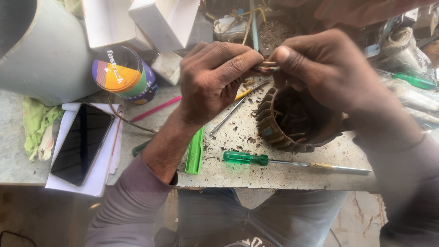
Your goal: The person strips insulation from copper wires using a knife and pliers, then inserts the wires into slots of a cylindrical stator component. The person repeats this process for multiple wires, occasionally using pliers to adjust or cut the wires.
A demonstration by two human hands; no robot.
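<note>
Both hands meet over a small bundle of wire ends [267, 67]: the left hand [211, 77] pinches them between thumb and bent fingers, and the right hand [325, 68] pinches them from the other side, thumb tip pressed to the strands. Just below the pinch, partly under the right palm, sits the dark ribbed motor stator [292, 123] on the speckled workbench [238, 176]. Nearer the person lies a green-handled screwdriver [292, 162]; a flat green plastic tool [195, 152] lies beside the left wrist. Further left are a colourful round tin [124, 73] and a black phone [82, 144] on white papers [98, 176].
</note>
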